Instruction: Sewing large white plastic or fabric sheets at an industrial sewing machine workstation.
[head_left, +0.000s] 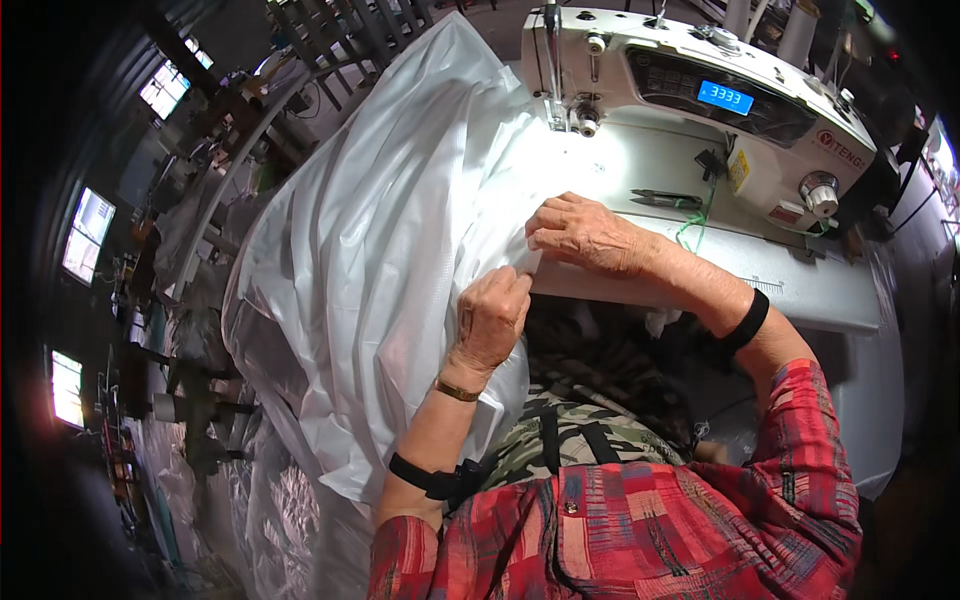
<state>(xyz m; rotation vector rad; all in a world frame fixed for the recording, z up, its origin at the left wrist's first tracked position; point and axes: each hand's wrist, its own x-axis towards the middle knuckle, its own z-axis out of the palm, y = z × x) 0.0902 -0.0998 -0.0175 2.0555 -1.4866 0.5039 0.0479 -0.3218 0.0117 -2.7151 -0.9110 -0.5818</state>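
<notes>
This is a sewing workshop. An industrial sewing machine point(672, 85) with a lit digital display point(726, 97) fills the upper right of the frame, a thread cone point(798, 38) behind it, and glossy white sheeting point(370, 250) drapes left of centre

- I count one white sewing machine point(690, 80) with a blue-lit display.
- I see two bare hands, one left hand point(492, 318) and one right hand point(585, 235), on the near side of the machine.
- One large heap of glossy white sheeting point(370, 250), mostly left of the machine.
- Two black fabric armbands point(748, 320), nearer me than the machine.
- One narrow brown wristband point(457, 390), likewise.
- At least three bright rectangular windows point(88, 234), far left of the machine.
</notes>
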